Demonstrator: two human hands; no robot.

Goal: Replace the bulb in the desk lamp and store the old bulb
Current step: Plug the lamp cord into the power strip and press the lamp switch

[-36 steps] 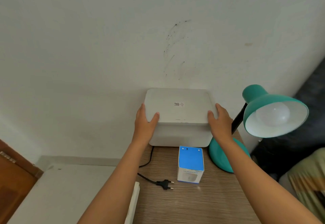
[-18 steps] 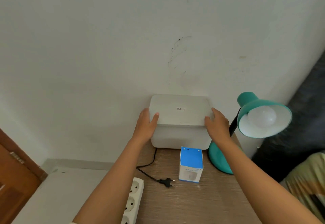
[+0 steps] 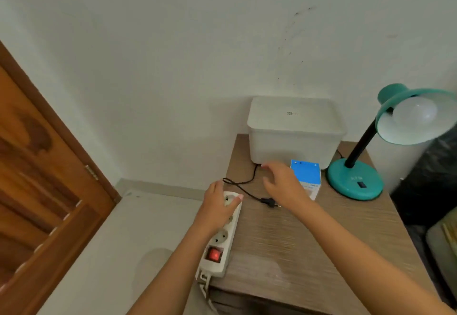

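Note:
A teal desk lamp (image 3: 356,181) stands at the table's back right, a white bulb (image 3: 414,113) in its shade. Its black cord ends in a loose plug (image 3: 270,203) lying on the table. A blue and white bulb box (image 3: 306,178) stands upright in front of a closed white storage box (image 3: 294,131). My left hand (image 3: 217,206) rests on the far end of a white power strip (image 3: 220,238), gripping it. My right hand (image 3: 282,183) hovers open above the plug, partly hiding the bulb box.
The power strip lies along the left edge of the wooden table (image 3: 321,253), its red switch (image 3: 214,255) lit. A wooden door (image 3: 37,178) stands at the left. White floor lies below the table's left edge. Dark items sit to the right.
Both hands left the white storage box's lid and came down. My left hand now holds the power strip, my right hand hangs over the plug. The view swung left and down.

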